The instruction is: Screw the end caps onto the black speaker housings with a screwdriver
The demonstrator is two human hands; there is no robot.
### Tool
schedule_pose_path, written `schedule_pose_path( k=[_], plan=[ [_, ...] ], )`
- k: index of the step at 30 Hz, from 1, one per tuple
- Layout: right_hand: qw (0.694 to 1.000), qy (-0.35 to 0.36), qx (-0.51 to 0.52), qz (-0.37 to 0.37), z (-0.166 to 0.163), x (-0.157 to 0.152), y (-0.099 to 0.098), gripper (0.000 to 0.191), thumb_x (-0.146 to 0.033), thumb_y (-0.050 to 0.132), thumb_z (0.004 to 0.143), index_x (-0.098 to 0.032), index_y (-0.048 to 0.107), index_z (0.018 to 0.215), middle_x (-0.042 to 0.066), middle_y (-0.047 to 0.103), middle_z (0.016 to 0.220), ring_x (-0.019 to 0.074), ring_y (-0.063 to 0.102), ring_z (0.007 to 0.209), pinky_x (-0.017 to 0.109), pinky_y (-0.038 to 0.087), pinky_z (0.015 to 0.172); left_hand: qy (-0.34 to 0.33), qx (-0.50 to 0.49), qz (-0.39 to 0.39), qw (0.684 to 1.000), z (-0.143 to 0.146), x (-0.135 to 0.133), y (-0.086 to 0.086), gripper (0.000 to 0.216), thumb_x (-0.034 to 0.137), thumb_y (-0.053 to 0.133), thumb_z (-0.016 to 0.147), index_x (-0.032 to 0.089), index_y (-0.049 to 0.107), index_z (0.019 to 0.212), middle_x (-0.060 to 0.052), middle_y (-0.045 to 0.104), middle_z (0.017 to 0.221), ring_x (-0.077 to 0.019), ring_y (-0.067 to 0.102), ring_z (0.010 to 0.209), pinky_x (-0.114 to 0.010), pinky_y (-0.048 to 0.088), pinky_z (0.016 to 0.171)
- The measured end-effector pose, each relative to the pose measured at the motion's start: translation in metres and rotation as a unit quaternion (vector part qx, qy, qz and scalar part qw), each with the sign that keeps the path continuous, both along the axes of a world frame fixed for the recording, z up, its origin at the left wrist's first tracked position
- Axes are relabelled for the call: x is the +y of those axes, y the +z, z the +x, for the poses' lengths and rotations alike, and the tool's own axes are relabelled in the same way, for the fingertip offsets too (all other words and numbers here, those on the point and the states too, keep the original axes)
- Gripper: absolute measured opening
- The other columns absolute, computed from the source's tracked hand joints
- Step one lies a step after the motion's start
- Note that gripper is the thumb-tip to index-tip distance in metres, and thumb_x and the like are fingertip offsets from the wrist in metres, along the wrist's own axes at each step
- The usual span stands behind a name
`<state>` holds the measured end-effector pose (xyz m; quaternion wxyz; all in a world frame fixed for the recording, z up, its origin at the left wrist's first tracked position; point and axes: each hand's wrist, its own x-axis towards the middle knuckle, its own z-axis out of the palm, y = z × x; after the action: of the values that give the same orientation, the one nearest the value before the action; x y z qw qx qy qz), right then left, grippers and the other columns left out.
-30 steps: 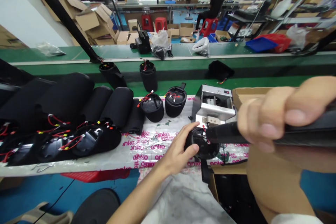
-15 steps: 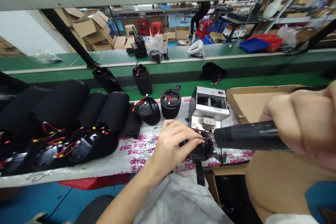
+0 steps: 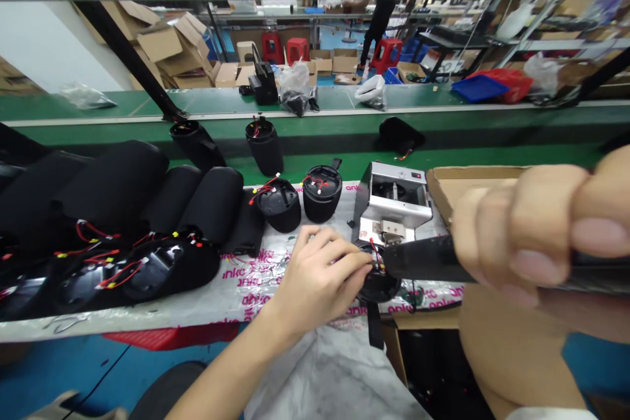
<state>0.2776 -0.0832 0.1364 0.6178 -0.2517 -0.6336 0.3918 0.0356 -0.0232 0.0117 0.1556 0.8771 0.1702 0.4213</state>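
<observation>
My right hand point(image 3: 522, 236), large and close to the camera, wraps round a black electric screwdriver point(image 3: 428, 257) that points left. The screwdriver's front end is over an open black cylindrical housing point(image 3: 378, 290) with red and yellow-tipped wires inside and a strap hanging from its front. My left hand point(image 3: 325, 272) reaches to the housing's left rim, thumb and fingers pressed together beside the wires. What lies between those fingertips is hidden. A silver screw feeder machine point(image 3: 396, 200) stands directly behind the housing.
Two upright black housings point(image 3: 322, 193) with wires stand left of the machine. Several more black cylinders point(image 3: 211, 203) lie at the left of the table. A cardboard box point(image 3: 472, 193) is to the right. Behind runs a green conveyor point(image 3: 325, 138); a person stands far back.
My right hand and the screwdriver have moved left, bringing its front end over the housing. My left fingers have curled and drawn back slightly to the left.
</observation>
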Motion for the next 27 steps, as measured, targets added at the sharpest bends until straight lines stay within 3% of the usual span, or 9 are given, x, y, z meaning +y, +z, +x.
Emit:
schedule_pose_path(
  k=[2,6,10,13,16,19,22,24,27],
  plan=[
    [0.997,0.054,-0.018,0.044,-0.017,0.006,0.000,0.027,-0.040,0.091,0.099,-0.019,0.084,0.113,0.000,0.077,0.086,0.0121,0.075,0.058,0.026,0.068,0.048,-0.003,-0.026,-0.030,0.999,-0.001,0.000,-0.008,0.005,0.016,0.075,0.108,0.020,0.078,0.108,-0.001,0.085,0.097,-0.0198,0.073,0.091,-0.039,0.046,0.087],
    [0.998,0.028,-0.014,0.046,-0.021,0.009,-0.004,0.022,-0.024,0.095,0.094,-0.023,0.083,0.112,-0.003,0.076,0.085,0.0093,0.073,0.055,0.024,0.070,0.051,-0.016,-0.091,-0.138,0.986,-0.004,-0.007,-0.028,0.022,0.027,0.071,0.113,0.025,0.079,0.133,-0.011,0.077,0.135,-0.0258,0.072,0.124,-0.042,0.057,0.106],
    [0.995,0.055,-0.068,0.044,-0.008,0.009,-0.005,0.022,-0.034,0.078,0.109,-0.021,0.081,0.126,0.002,0.076,0.094,0.0142,0.080,0.071,0.029,0.073,0.055,-0.040,-0.095,-0.308,0.946,-0.004,-0.023,-0.050,0.073,0.057,0.070,0.110,0.030,0.045,0.173,-0.017,0.057,0.170,-0.0355,0.057,0.158,-0.054,0.050,0.129],
    [0.989,0.096,-0.114,0.019,-0.008,0.009,-0.001,0.023,-0.030,0.067,0.115,-0.020,0.080,0.130,0.005,0.079,0.100,0.0153,0.081,0.079,0.032,0.074,0.063,-0.051,-0.079,-0.392,0.915,0.001,-0.036,-0.063,0.074,0.065,0.061,0.112,0.029,0.043,0.174,-0.016,0.054,0.175,-0.0378,0.051,0.164,-0.058,0.043,0.136],
    [0.994,0.052,-0.093,-0.002,-0.013,0.009,0.001,0.020,-0.026,0.068,0.114,-0.021,0.083,0.124,0.004,0.080,0.096,0.0145,0.078,0.072,0.032,0.072,0.062,-0.050,-0.085,-0.416,0.904,0.007,-0.044,-0.068,0.067,0.064,0.054,0.115,0.026,0.048,0.171,-0.016,0.058,0.172,-0.0377,0.055,0.161,-0.059,0.044,0.135],
    [0.992,0.063,-0.107,0.005,-0.016,0.007,-0.002,0.023,-0.028,0.064,0.116,-0.022,0.084,0.126,0.006,0.080,0.095,0.0167,0.079,0.074,0.032,0.072,0.063,-0.044,-0.091,-0.411,0.906,0.010,-0.046,-0.067,0.062,0.059,0.052,0.117,0.027,0.048,0.170,-0.015,0.059,0.172,-0.0353,0.055,0.161,-0.057,0.044,0.135],
    [0.994,0.021,-0.103,-0.024,-0.020,0.005,-0.011,0.024,-0.046,0.074,0.109,-0.027,0.084,0.120,0.009,0.081,0.095,0.0213,0.079,0.075,0.034,0.071,0.063,-0.048,-0.091,-0.402,0.910,0.009,-0.046,-0.065,0.061,0.056,0.050,0.118,0.027,0.047,0.171,-0.015,0.058,0.172,-0.0345,0.055,0.161,-0.058,0.043,0.136],
    [0.996,-0.024,-0.067,-0.046,-0.024,0.005,-0.018,0.037,-0.063,0.086,0.096,-0.028,0.084,0.108,0.010,0.080,0.093,0.0233,0.078,0.075,0.034,0.068,0.060,-0.046,-0.084,-0.396,0.913,0.008,-0.047,-0.063,0.060,0.054,0.048,0.119,0.026,0.046,0.172,-0.015,0.057,0.173,-0.0348,0.053,0.163,-0.060,0.042,0.137],
    [0.997,-0.027,-0.037,-0.069,-0.032,0.010,-0.025,0.052,-0.078,0.084,0.089,-0.027,0.083,0.098,0.011,0.079,0.090,0.0242,0.077,0.075,0.034,0.066,0.059,-0.020,-0.056,-0.389,0.919,0.007,-0.051,-0.060,0.059,0.049,0.045,0.121,0.024,0.043,0.174,-0.016,0.054,0.177,-0.0343,0.050,0.166,-0.061,0.040,0.139]
  ],
)
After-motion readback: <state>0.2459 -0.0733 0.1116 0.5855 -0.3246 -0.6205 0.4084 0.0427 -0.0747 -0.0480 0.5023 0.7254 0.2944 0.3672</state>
